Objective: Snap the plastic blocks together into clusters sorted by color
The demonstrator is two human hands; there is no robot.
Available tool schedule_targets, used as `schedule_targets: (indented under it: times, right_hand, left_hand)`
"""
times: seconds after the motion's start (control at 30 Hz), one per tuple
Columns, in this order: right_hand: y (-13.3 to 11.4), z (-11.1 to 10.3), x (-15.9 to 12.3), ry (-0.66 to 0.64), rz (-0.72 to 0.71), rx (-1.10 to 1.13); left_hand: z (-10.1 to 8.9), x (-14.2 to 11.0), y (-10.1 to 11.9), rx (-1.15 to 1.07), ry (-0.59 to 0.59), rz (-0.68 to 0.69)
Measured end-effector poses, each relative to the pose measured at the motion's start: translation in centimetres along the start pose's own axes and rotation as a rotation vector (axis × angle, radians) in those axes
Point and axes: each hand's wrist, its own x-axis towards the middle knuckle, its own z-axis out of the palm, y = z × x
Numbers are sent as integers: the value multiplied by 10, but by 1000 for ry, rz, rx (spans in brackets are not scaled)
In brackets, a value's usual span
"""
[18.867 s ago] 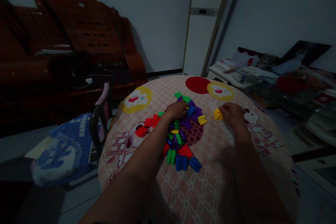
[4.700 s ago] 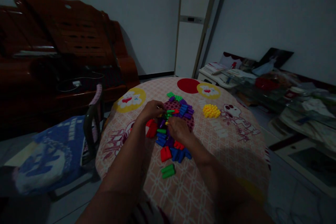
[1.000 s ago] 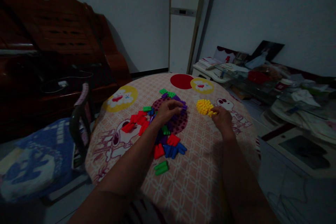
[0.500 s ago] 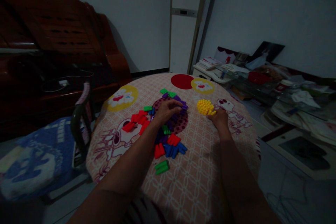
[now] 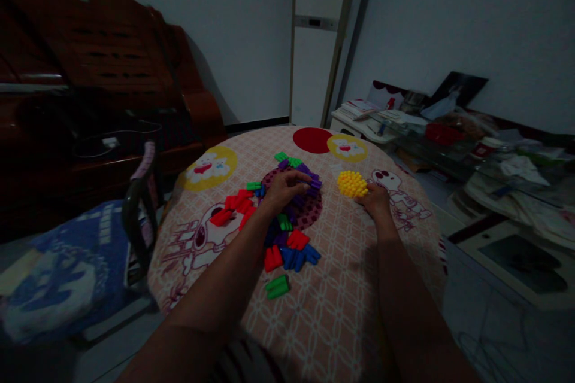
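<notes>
My right hand (image 5: 376, 201) is closed on the near right side of a yellow cluster of small knobs (image 5: 352, 184), above the right part of the table. My left hand (image 5: 286, 189) reaches over a loose pile of purple plastic pieces (image 5: 315, 183), fingers stretched forward and thumb apart. Its fingertips are close to the pieces; whether they touch is unclear. Around it lie red pieces (image 5: 221, 216), blue pieces (image 5: 294, 258) and green pieces (image 5: 277, 286). My left hand and forearm hide part of the pile.
A patterned cloth covers the round table (image 5: 341, 287). At the left stands a chair with a blue cushion (image 5: 67, 269), before a wooden bench (image 5: 108, 60). A cluttered glass-topped stand (image 5: 453, 152) is on the right. Behind is a tall white cabinet-like unit (image 5: 314, 66).
My right hand has turned the yellow cluster slightly, so it looks rounder from here. My left hand has hardly moved over the purple pieces.
</notes>
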Motion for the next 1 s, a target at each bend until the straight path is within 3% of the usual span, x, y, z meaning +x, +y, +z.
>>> schedule_targets:
  times: [0.13, 0.37, 0.6, 0.77, 1.0]
  right_hand:
    - [-4, 0, -1, 2, -1, -75]
    - [-4, 4, 0, 21, 5, -75]
    - [2, 6, 3, 24, -22, -83]
    - [2, 7, 4, 25, -30, -105]
    - [0, 5, 3, 34, -11, -41]
  left_hand:
    - [-14, 0, 2, -33, 69, -5]
    - [-49, -3, 9, 18, 313, -43]
    - [-77, -3, 5, -31, 433, 5]
    - [-80, -3, 1, 6, 450, -1]
    - [-72, 0, -8, 204, 337, -23]
